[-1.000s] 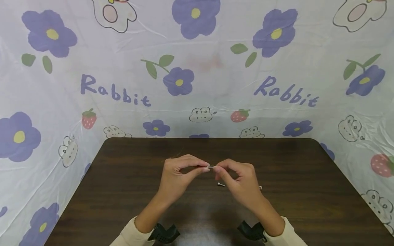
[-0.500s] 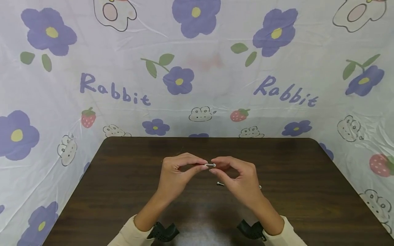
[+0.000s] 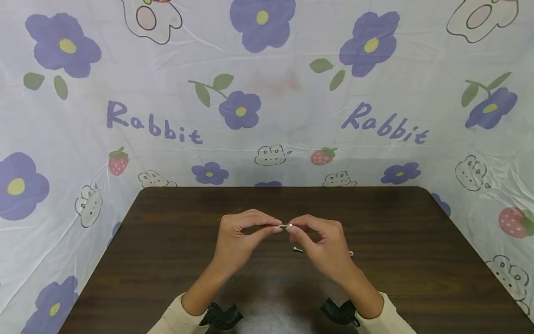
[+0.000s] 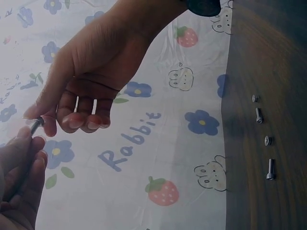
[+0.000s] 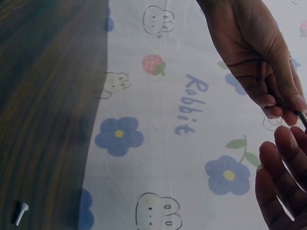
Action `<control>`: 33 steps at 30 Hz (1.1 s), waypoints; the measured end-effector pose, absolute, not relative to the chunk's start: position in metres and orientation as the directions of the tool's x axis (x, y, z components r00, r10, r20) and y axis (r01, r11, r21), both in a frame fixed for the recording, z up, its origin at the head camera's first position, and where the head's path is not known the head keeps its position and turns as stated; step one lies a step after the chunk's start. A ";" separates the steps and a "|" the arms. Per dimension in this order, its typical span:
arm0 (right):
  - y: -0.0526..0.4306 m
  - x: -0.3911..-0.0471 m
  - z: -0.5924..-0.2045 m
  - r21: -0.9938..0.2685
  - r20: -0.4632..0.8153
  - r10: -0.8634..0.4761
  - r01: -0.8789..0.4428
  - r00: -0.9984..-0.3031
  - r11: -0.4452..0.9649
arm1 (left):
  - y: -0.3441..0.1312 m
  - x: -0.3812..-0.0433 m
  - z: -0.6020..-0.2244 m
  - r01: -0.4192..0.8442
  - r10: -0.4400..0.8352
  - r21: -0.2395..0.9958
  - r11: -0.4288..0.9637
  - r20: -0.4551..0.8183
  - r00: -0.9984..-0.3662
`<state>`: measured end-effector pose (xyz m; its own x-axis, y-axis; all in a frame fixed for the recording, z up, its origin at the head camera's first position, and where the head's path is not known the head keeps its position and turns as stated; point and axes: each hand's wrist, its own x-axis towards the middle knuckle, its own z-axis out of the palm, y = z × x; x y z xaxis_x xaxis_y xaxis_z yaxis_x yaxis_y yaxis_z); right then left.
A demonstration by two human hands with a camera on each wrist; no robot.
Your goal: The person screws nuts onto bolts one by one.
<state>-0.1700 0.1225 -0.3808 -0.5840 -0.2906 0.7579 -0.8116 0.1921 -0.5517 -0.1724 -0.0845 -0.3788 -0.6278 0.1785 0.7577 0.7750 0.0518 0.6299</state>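
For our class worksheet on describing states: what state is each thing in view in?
Left hand, pinching the held screw
Right hand, pinching its other end
Held screw, raised off the table
Two loose screws, lying on their sides
Two small round parts, on the table
Patterned cloth, creased

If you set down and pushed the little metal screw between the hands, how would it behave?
The screw would probably stay rigid, since it looks straight and metallic. Its slim, elongated shape suggests it might roll easily. Being so small, it's probably light too.
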 end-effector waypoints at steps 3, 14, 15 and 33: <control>0.122 -0.170 -0.381 -0.565 0.746 -0.295 -0.802 -0.598 0.196 | -0.084 -0.173 -0.379 0.776 0.177 0.629 0.053 0.759 -0.627; 0.123 -0.171 -0.378 -0.578 0.738 -0.272 -0.786 -0.618 0.219 | -0.085 -0.175 -0.379 0.769 0.146 0.635 0.075 0.756 -0.638; 0.124 -0.172 -0.378 -0.569 0.740 -0.275 -0.790 -0.614 0.229 | -0.085 -0.175 -0.379 0.771 0.144 0.633 0.073 0.758 -0.636; 0.124 -0.173 -0.382 -0.548 0.756 -0.309 -0.817 -0.576 0.182 | -0.084 -0.174 -0.382 0.768 0.171 0.638 0.054 0.752 -0.636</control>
<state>-0.1727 0.1244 -0.3823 -0.5764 -0.3093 0.7563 -0.8166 0.1823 -0.5477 -0.1735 -0.0838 -0.3819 -0.6363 0.1712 0.7522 0.7683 0.0536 0.6378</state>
